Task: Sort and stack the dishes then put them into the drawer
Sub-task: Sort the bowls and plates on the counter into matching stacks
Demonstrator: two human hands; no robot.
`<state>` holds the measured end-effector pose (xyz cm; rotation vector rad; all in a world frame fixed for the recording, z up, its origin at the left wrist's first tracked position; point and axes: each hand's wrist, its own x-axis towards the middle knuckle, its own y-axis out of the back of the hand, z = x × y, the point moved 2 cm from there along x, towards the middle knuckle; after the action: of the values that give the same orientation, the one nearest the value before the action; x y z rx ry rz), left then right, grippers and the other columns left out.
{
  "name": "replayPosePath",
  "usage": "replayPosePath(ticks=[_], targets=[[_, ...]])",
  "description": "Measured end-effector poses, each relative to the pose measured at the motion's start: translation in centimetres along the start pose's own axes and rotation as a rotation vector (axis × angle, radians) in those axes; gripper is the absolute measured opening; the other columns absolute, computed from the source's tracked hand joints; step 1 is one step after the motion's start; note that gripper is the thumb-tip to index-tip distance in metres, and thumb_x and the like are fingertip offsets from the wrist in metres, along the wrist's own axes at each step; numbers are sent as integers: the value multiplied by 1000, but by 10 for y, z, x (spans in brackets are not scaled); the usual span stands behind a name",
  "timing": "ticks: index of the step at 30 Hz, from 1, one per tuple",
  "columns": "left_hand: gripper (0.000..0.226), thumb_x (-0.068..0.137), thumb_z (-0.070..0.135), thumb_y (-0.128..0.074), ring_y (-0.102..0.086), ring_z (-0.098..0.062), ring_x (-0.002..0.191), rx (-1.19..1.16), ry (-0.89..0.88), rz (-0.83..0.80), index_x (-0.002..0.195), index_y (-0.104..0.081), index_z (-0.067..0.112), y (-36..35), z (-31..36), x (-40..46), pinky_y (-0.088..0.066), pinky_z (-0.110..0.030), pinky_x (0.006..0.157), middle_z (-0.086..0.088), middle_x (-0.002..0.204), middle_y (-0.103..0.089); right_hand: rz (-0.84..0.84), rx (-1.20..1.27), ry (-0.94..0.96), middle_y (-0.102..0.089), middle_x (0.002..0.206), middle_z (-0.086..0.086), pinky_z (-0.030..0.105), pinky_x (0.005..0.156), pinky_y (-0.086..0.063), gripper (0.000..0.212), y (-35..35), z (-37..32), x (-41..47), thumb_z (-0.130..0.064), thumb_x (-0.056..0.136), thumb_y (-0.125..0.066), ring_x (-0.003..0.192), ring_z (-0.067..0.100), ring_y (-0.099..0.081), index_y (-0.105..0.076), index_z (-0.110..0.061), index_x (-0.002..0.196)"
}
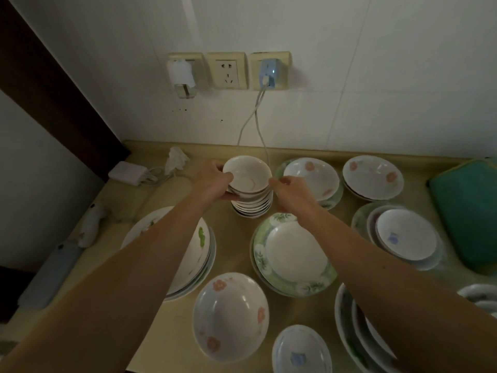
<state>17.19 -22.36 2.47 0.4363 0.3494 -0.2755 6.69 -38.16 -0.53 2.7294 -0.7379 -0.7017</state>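
Broadly, the sorting is judged part done: dishes are gathered by kind into low piles across the yellowish countertop (236, 262), but several kinds are left apart, and no drawer is seen, so the putting away is taken as not yet begun.

Near the left edge a pile of large white plates (199, 254) with a green mark is partly hidden under the forearm. At the middle a broad plate with a green leaf-patterned rim (293, 254) is laid on at least one more. By the near edge a deep bowl with pink flowers (231, 316) is set alone, and just beside it a smaller bowl with a blue flower (301, 351). Toward the back edge two piles of pink-flowered shallow bowls (373, 179) are placed side by side. All of it appears glazed, smooth, round and glossy, so it is expected to be slippery and breakable.

At the back, near the middle, the stack of small white saucers (251, 200) is kept; its top dish shows a dark curved line, perhaps a crack. The upper saucers are grasped by the left hand (215, 181), fingers curled round the rims, and pinched at the opposite rim by the right hand (290, 189).
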Motion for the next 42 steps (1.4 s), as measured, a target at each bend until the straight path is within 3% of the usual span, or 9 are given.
replayPosePath(ticks=[9, 13, 15, 18, 22, 26, 31, 36, 42], targets=[[35, 87, -5, -59, -72, -39, 88, 98, -56, -152, 121, -60, 4, 5, -7, 24, -64, -51, 70, -19, 120, -62, 37, 78, -28, -69, 118, 9, 44, 75, -65, 40, -16, 6, 4, -24, 98, -59, 95, 28, -71, -60, -14, 138], [34, 88, 8, -72, -75, -26, 71, 200, -124, -223, 117, -56, 13, 14, -14, 38, -63, -36, 58, -10, 102, -67, 81, 121, -23, -69, 118, 9, 37, 66, -65, 40, -22, 7, 5, -24, 98, -59, 101, 28, -70, -61, -15, 138], [40, 88, 23, -76, -71, -20, 75, 308, -197, -243, 121, -54, 19, 17, -17, 44, -60, -29, 54, -3, 101, -65, 103, 117, -17, -68, 115, 6, 28, 56, -61, 39, -25, 8, 5, -27, 100, -56, 100, 26, -69, -61, -18, 138], [42, 97, 39, -63, -68, -19, 92, 315, -213, -362, 136, -52, 25, 14, -23, 51, -59, -29, 61, -6, 118, -65, 124, 123, -36, -68, 108, 4, 40, 73, -65, 38, -30, 9, 6, -31, 101, -49, 96, 25, -68, -61, -22, 136], [28, 105, 49, -41, -66, -23, 98, 123, -48, -463, 125, -52, 32, 2, -30, 51, -61, -40, 71, -6, 119, -65, 142, 148, -84, -68, 102, 8, 54, 87, -60, 29, -38, 13, 9, -34, 104, -41, 96, 28, -67, -62, -20, 117], [45, 105, 55, -34, -63, -25, 97, 49, 12, -444, 139, -48, 29, 1, -30, 56, -58, -36, 59, -5, 112, -64, 109, 259, -162, -62, 119, 13, 51, 77, -63, 38, -46, 12, 9, -39, 104, -39, 107, 37, -64, -55, -18, 130], [67, 99, 66, -35, -49, -31, 130, 134, 50, -440, 152, -40, 25, 7, -36, 63, -48, -50, 93, -9, 149, -47, 63, 305, -201, -58, 126, 15, 51, 70, -64, 46, -48, 9, 16, -42, 102, -43, 111, 41, -62, -52, -16, 139], [47, 99, 64, -40, -63, -25, 99, -63, 124, -488, 118, -55, 24, 8, -45, 62, -59, -31, 54, -1, 109, -62, 19, 344, -230, -57, 127, 13, 45, 63, -64, 44, -49, 6, 22, -45, 101, -47, 108, 40, -63, -52, -18, 136], [44, 102, 58, -41, -62, -33, 110, 69, 91, -481, 124, -53, 22, 36, -47, 80, -56, -52, 96, -11, 112, -64, -30, 401, -248, -61, 121, 9, 47, 69, -64, 34, -67, 5, 21, -42, 100, -53, 105, 36, -64, -56, -17, 123]])
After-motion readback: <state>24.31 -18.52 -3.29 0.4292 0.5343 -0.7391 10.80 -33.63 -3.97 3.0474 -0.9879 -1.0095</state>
